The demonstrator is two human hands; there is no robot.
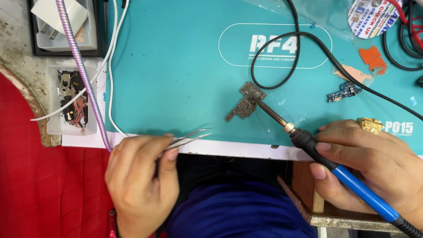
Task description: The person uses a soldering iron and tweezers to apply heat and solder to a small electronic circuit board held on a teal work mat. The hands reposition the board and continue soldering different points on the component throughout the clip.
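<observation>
Teal matting (176, 88) covers the table, and near its middle lies a small dark circuit board (246, 106), flat and tilted on a diagonal. The right hand (370, 169), coming in from four o'clock, has its grip closed around the blue handle of a soldering iron (335, 169); thumb and fingers wrap the black collar, and the metal tip rests on the board's upper right corner. A gold ring (369, 125) sits on one finger of that hand.

The left hand (141, 185), at seven o'clock from the board and well apart from it, has its grip closed on a pair of metal tweezers (189, 137), pinched between thumb and forefinger. The points aim towards three o'clock over the mat's white front edge (whether they hold anything between them cannot be told).

A black cable (282, 57) loops at twelve o'clock from the board. At three o'clock from it lies a small blue connector board (343, 92), with orange scraps (372, 58) just beyond. Far out at nine o'clock a clear tray (53, 123) holds dark metal parts, crossed by a braided purple cable (83, 75) and white cables (111, 66).
</observation>
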